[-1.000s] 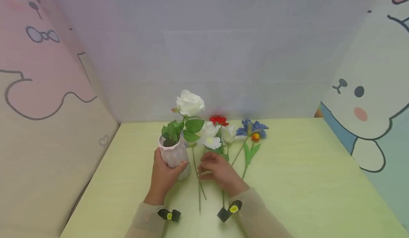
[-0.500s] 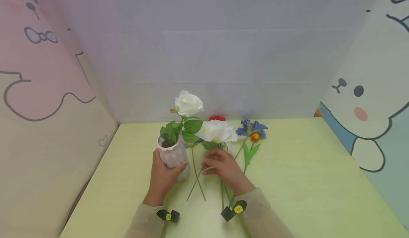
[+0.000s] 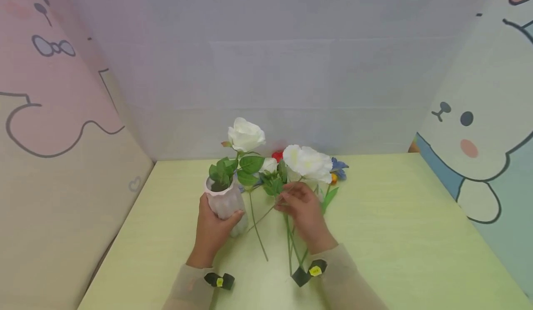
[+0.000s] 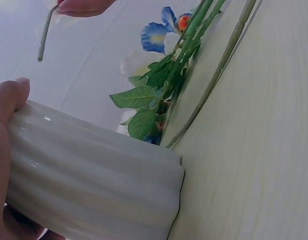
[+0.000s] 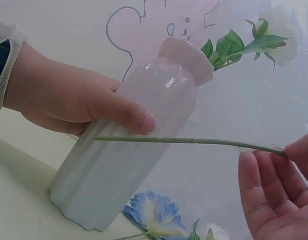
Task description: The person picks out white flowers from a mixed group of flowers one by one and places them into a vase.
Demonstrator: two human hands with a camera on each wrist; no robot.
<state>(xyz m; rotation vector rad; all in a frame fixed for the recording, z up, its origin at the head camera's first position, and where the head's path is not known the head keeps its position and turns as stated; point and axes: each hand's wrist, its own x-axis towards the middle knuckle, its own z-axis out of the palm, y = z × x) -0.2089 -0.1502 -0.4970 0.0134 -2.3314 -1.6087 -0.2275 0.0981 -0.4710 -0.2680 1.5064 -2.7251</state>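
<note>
My left hand [image 3: 213, 230] grips the side of a white fluted vase [image 3: 226, 204], which stands on the table. A white rose [image 3: 246, 135] with green leaves rises from its mouth. Between thumb and fingers, my right hand [image 3: 306, 213] pinches the thin stem of a white ruffled flower [image 3: 309, 163]. In the right wrist view, that green stem [image 5: 194, 141] runs across in front of the vase [image 5: 138, 125], its free end towards my left hand [image 5: 83, 100]. From the left wrist, the stem's cut end [image 4: 42, 52] hangs in the air, apart from the vase.
More artificial flowers lie on the pale table [image 3: 395, 226]: a red one [image 3: 277, 156], a white bud [image 3: 269, 165], a blue flower [image 3: 340, 167] and an orange bud [image 3: 334, 178]. A bare stem [image 3: 259, 226] lies right of the vase. Printed walls enclose the table.
My right hand has lifted the white ruffled flower off the pile and moved it right, tilting its stem's lower end towards the vase. The left hand and vase stay put.
</note>
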